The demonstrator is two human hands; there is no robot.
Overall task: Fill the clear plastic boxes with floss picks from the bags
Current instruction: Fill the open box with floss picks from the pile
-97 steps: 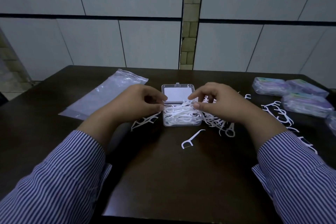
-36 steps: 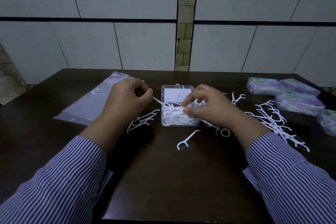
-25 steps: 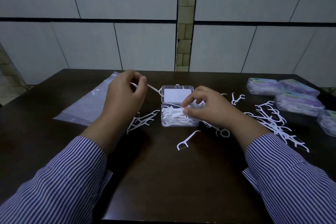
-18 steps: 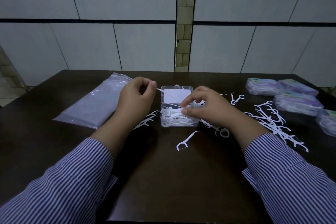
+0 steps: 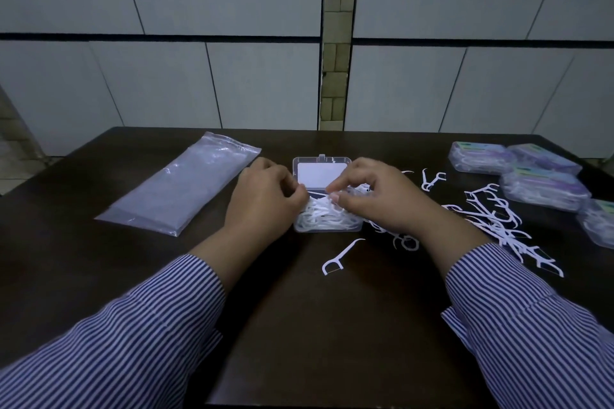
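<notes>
Head view, the only 1 on offer: both hands are working right over the clear plastic box (image 5: 327, 226) at table centre. Its hinged lid (image 5: 319, 171) lies open flat at 12 o'clock, and the tray is heaped with white floss picks (image 5: 324, 214) up to the rim.

The left hand (image 5: 262, 201) sits at the box's 9 o'clock edge, fingers curled in toward the thumb. It looks like a pinch on a pick at the rim, but the fingertips face away from the camera, so I cannot tell what they grip, if anything.

The right hand (image 5: 382, 196) comes in from 3 o'clock, thumb and forefinger pinched together on picks at the top of the pile.

Where could this slip? The heap is tangled and proud of the rim: press unevenly and picks may spring out, or the light box may skid on the dark table (image 5: 299, 325). Overfill it and the lid probably won't latch.

1 stray pick (image 5: 342, 256) lies at 6 o'clock of the box, easy to sweep off with a sleeve. A loose scatter of picks (image 5: 498, 222) waits at 3 o'clock, just beside the right forearm, and could get dragged.

Closed filled boxes (image 5: 545, 188) sit at 2 o'clock. The plastic bag (image 5: 179, 186) lies flat at 10 o'clock.
</notes>
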